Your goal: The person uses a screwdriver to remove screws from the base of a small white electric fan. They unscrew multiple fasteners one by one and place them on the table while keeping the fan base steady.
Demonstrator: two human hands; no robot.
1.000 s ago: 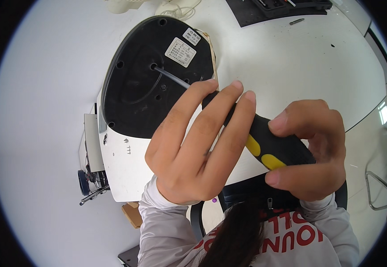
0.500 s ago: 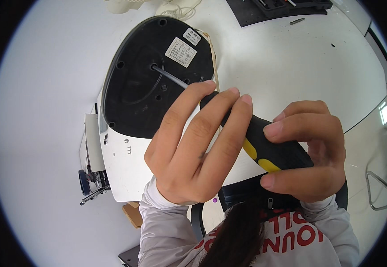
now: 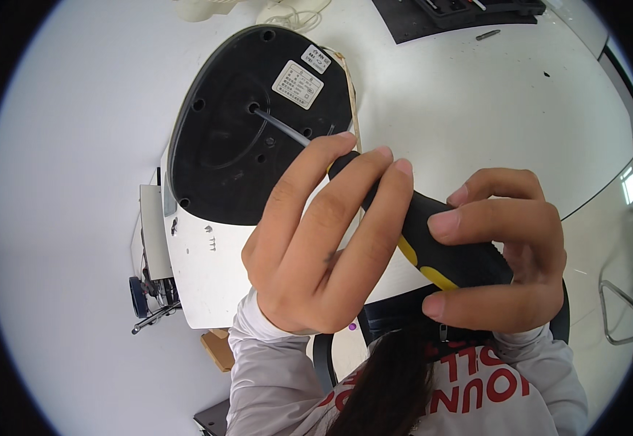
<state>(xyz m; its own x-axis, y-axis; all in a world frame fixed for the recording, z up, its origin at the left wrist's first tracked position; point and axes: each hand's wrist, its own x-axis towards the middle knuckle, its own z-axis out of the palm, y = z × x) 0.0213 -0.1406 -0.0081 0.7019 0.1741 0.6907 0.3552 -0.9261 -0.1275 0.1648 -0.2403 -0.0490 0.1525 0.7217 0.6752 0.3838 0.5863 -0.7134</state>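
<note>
A screwdriver (image 3: 443,240) with a black and yellow handle slants across the middle, its metal shaft running up and left. The tip sits in a recessed hole of a black rounded base (image 3: 218,156) that lies underside up, with two white labels near its far edge. My left hand (image 3: 323,232) wraps around the front of the handle, by the shaft. At the handle's rear end, my right hand (image 3: 513,247) grips it between thumb and fingers. The palm sides of both hands are mostly hidden.
Several small screws (image 3: 211,243) lie on the white table (image 3: 469,109) left of my left hand. A pale cord (image 3: 353,102) runs along the base's right edge. A screwdriver bit (image 3: 488,35) and a black tool case (image 3: 469,11) on a dark mat are at the far right.
The screwdriver handle has turned slightly about its length, with less yellow showing. My right fingers have shifted a little with it; the tip stays in the same hole.
</note>
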